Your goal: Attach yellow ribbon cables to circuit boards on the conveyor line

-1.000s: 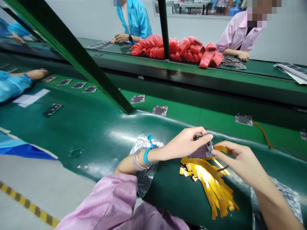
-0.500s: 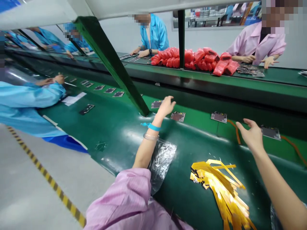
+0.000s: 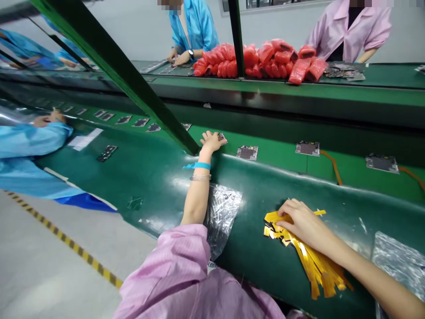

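The left hand point(image 3: 211, 141), fingers spread, partly covered a circuit board point(image 3: 222, 138). The right hand point(image 3: 300, 219) curled over yellow strips point(image 3: 320, 270); whether its fingers pinched any was unclear.

The left hand point(image 3: 211, 141) hides most of a circuit board point(image 3: 222, 138); the right hand point(image 3: 300, 220) covers some yellow strips point(image 3: 320, 271).

Bright light leaves white glare along the far edge of the tabletop point(image 3: 156, 168); past its left end, detail blurs.
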`<state>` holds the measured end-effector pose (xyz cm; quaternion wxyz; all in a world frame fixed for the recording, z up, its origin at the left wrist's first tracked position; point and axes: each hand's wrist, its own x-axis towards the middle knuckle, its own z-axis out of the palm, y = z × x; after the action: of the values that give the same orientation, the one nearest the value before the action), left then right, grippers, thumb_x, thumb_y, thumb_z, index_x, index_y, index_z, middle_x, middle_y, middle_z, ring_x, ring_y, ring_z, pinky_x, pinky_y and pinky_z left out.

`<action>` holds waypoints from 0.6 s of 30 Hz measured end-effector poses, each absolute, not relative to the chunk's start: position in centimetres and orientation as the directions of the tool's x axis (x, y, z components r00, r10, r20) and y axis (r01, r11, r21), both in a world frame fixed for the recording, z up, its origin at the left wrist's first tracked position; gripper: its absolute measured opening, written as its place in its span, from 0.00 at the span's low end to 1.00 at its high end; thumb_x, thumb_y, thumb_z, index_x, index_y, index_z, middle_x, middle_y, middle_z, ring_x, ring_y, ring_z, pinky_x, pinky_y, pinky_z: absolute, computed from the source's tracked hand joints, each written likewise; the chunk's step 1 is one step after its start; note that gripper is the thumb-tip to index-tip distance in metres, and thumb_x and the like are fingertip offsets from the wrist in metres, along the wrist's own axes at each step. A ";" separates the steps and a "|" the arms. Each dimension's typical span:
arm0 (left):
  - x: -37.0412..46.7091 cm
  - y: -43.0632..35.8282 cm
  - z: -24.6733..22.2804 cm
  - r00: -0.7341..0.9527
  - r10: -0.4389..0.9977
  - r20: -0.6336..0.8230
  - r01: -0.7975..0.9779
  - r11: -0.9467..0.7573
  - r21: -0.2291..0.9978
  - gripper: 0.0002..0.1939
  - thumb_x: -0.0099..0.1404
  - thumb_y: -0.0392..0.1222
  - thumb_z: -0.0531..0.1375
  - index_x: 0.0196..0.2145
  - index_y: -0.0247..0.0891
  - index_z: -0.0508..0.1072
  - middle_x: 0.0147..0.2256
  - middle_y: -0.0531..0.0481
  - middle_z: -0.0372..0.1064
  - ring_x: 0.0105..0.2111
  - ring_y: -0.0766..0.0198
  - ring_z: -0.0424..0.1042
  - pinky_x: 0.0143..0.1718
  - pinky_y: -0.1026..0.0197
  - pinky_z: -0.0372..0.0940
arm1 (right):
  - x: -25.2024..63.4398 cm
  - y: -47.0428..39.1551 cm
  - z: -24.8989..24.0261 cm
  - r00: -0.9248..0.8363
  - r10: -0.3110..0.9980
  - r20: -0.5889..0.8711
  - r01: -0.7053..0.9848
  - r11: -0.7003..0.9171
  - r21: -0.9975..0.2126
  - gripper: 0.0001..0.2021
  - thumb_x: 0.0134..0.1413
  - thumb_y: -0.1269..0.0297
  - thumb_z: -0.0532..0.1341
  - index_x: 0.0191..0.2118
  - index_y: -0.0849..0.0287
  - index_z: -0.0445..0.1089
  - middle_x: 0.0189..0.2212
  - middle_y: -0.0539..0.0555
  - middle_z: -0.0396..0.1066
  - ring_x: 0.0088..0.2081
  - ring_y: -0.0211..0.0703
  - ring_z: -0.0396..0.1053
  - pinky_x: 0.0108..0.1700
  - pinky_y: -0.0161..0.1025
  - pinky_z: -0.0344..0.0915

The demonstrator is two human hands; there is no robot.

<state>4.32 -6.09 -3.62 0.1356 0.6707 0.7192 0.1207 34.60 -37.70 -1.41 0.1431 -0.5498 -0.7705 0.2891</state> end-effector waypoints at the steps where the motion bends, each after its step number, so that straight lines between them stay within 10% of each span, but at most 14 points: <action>1: 4.3 -6.1 -3.5 -0.071 0.997 -0.012 0.928 0.070 0.367 0.28 0.62 0.50 0.69 0.54 0.31 0.68 0.63 0.24 0.56 0.65 0.31 0.52 0.62 0.35 0.51 | 34.5 -37.8 -1.6 -0.369 0.922 -0.120 0.772 0.232 -0.591 0.06 0.57 0.67 0.71 0.32 0.55 0.74 0.35 0.53 0.77 0.41 0.53 0.73 0.44 0.47 0.64; 13: 9.8 -10.2 2.8 0.083 0.963 0.258 0.688 -0.243 0.684 0.12 0.64 0.43 0.66 0.37 0.38 0.66 0.34 0.50 0.74 0.34 0.65 0.70 0.36 0.65 0.61 | 34.5 -37.5 -0.1 -0.424 0.872 -0.243 0.736 0.176 -0.653 0.12 0.66 0.68 0.62 0.28 0.55 0.73 0.29 0.51 0.77 0.38 0.48 0.73 0.49 0.48 0.58; 18: 15.6 -18.1 5.9 0.329 0.932 0.150 0.211 -0.227 0.951 0.17 0.61 0.46 0.68 0.35 0.39 0.63 0.25 0.56 0.71 0.23 0.69 0.68 0.24 0.69 0.56 | 36.5 -38.7 3.6 -0.283 0.941 -0.184 0.662 0.052 -0.748 0.11 0.74 0.58 0.53 0.41 0.53 0.71 0.37 0.52 0.78 0.41 0.47 0.74 0.46 0.44 0.65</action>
<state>15.62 -18.14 5.91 0.4555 0.6760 0.4229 0.3957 36.49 -38.69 3.63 0.1815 -0.5707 -0.7023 0.3848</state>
